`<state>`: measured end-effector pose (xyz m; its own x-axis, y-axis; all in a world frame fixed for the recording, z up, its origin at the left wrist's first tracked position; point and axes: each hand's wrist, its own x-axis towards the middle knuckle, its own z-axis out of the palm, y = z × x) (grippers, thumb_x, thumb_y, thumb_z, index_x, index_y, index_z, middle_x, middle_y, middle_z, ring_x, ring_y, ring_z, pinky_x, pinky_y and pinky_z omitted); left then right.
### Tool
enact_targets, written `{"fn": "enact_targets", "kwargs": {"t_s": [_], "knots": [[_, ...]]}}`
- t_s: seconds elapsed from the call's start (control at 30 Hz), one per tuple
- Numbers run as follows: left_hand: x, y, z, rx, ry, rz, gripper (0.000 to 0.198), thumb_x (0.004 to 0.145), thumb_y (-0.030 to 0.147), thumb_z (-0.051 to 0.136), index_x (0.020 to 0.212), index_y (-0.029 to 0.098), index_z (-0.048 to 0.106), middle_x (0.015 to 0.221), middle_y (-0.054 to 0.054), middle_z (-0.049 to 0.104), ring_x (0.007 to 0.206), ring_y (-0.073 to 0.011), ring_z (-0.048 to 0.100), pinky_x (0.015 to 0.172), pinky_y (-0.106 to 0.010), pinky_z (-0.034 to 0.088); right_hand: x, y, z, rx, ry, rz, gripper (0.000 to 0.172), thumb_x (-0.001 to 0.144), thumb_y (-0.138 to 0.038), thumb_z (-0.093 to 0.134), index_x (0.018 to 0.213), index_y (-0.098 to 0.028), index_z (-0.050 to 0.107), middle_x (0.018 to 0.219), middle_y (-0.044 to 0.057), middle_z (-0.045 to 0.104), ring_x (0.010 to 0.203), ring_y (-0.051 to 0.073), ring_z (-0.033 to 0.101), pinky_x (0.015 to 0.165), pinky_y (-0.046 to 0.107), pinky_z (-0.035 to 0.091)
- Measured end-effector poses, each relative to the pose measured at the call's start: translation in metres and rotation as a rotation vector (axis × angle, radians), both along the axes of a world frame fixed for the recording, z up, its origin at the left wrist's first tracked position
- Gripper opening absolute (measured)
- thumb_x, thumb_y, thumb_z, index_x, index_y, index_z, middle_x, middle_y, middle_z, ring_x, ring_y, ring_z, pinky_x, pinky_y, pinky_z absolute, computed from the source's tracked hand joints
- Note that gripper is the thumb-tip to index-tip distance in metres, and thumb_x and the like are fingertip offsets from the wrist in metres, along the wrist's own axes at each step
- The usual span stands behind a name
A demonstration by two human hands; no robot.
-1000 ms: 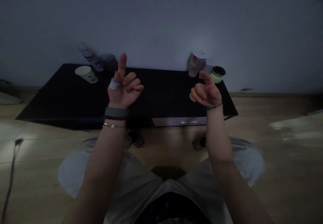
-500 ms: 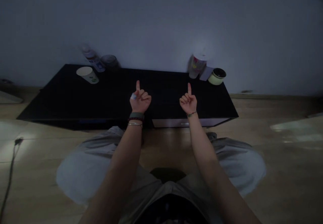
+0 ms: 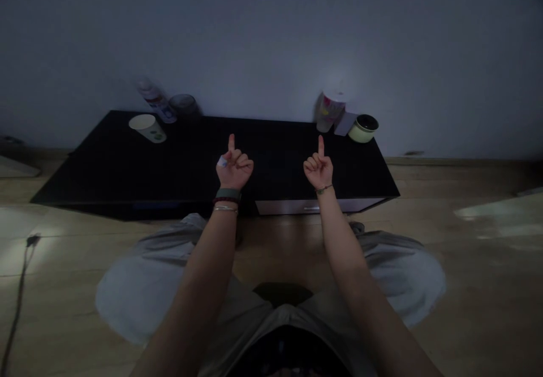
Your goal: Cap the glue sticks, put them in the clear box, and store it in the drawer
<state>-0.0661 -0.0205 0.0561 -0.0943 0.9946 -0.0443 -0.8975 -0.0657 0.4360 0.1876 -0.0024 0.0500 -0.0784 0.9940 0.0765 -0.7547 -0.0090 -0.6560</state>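
Observation:
Palm up, my left hand (image 3: 235, 169) is above the middle of the black cabinet top (image 3: 275, 145). Its index finger points away from me and the other fingers are curled in, holding nothing; a small pale patch shows on the thumb. My right hand (image 3: 318, 167) makes the same shape farther right, index finger extended, the rest folded, nothing held. The nearest object to it is a clear cup with a colourful print (image 3: 328, 114), beyond the fingertip. Beside that cup stand a pale box (image 3: 345, 123) and a cream bowl (image 3: 363, 130).
A white paper cup with green marks (image 3: 148, 128), a spray-like bottle (image 3: 158, 104) and a dark round container (image 3: 185, 105) are at the cabinet's back left. Behind is a plain wall (image 3: 263, 37). A black cable (image 3: 21, 292) lies on the floor at left.
My right hand has shifted slightly right and away from me, and my left hand very slightly left. Finger shapes are the same, and the objects stay in place.

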Motion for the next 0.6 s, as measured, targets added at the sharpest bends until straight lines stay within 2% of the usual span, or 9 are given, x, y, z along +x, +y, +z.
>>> {"fn": "enact_targets", "kwargs": {"t_s": [0.1,0.17,0.23,0.27,0.3,0.37,0.43,0.5,0.6], "knots": [[-0.001,-0.002,0.0,-0.016,0.018,0.004,0.036,0.101,0.026,0.045,0.134,0.028,0.058,0.05,0.01,0.026,0.042,-0.007,0.03,0.047,-0.016,0.035,0.002,-0.001,0.0,0.0,0.008,-0.001,0.07,0.081,-0.02,0.05,0.149,-0.036,0.042,0.054,-0.01,0.019,0.047,0.013,0.018,0.048,0.022,0.026],[-0.002,-0.002,0.0,-0.015,0.022,-0.013,0.032,0.102,0.028,0.044,0.129,0.029,0.061,0.051,0.01,0.025,0.042,-0.0069,0.029,0.048,-0.016,0.035,0.005,-0.002,-0.001,-0.028,-0.034,0.013,0.056,0.087,-0.025,0.049,0.142,-0.036,0.05,0.054,-0.01,0.019,0.047,0.013,0.02,0.049,0.023,0.027],[-0.004,-0.002,-0.003,-0.027,0.047,-0.083,0.03,0.103,0.034,0.041,0.115,0.026,0.067,0.051,0.009,0.025,0.043,-0.0069,0.028,0.048,-0.016,0.034,0.007,-0.005,-0.006,-0.072,-0.091,0.092,0.036,0.093,-0.035,0.047,0.126,-0.032,0.061,0.052,-0.01,0.018,0.046,0.013,0.022,0.049,0.023,0.029],[-0.005,-0.003,-0.006,-0.043,0.075,-0.144,0.033,0.103,0.038,0.04,0.102,0.023,0.07,0.051,0.009,0.024,0.043,-0.007,0.028,0.048,-0.017,0.034,0.008,-0.007,-0.011,-0.107,-0.135,0.178,0.03,0.096,-0.04,0.046,0.115,-0.028,0.066,0.05,-0.009,0.018,0.046,0.012,0.023,0.05,0.023,0.031],[-0.006,-0.003,-0.01,-0.061,0.118,-0.219,0.039,0.103,0.042,0.04,0.086,0.02,0.068,0.051,0.008,0.024,0.043,-0.0069,0.027,0.048,-0.018,0.034,0.008,-0.011,-0.017,-0.158,-0.204,0.294,0.031,0.097,-0.045,0.044,0.102,-0.025,0.067,0.048,-0.009,0.018,0.045,0.012,0.025,0.05,0.023,0.032],[-0.005,-0.006,-0.023,-0.091,0.263,-0.382,0.052,0.099,0.049,0.044,0.06,0.017,0.052,0.051,0.007,0.024,0.044,-0.0067,0.027,0.049,-0.019,0.034,0.007,-0.022,-0.034,-0.297,-0.438,0.574,0.04,0.098,-0.053,0.045,0.085,-0.021,0.064,0.046,-0.009,0.026,0.046,0.01,0.032,0.05,0.023,0.035],[-0.003,-0.013,-0.041,-0.093,0.518,-0.523,0.057,0.095,0.054,0.05,0.053,0.017,0.038,0.052,0.006,0.026,0.046,-0.007,0.03,0.05,-0.02,0.035,0.005,-0.04,-0.056,-0.433,-0.707,0.786,0.04,0.096,-0.055,0.051,0.082,-0.019,0.062,0.049,-0.006,0.039,0.048,0.01,0.04,0.05,0.023,0.037],[0.002,-0.023,-0.06,-0.084,0.8,-0.615,0.056,0.09,0.058,0.056,0.055,0.018,0.041,0.053,0.005,0.031,0.048,-0.0075,0.033,0.051,-0.021,0.036,0.005,-0.061,-0.078,-0.507,-0.832,0.819,0.035,0.092,-0.051,0.058,0.081,-0.018,0.062,0.053,-0.004,0.048,0.051,0.011,0.046,0.049,0.023,0.038],[0.01,-0.041,-0.082,-0.092,0.976,-0.688,0.046,0.083,0.056,0.066,0.063,0.016,0.055,0.052,0.006,0.036,0.047,-0.0073,0.032,0.048,-0.021,0.031,0.01,-0.089,-0.107,-0.568,-0.898,0.715,0.032,0.089,-0.045,0.064,0.071,-0.019,0.057,0.055,-0.002,0.05,0.054,0.013,0.053,0.048,0.023,0.038]]}}
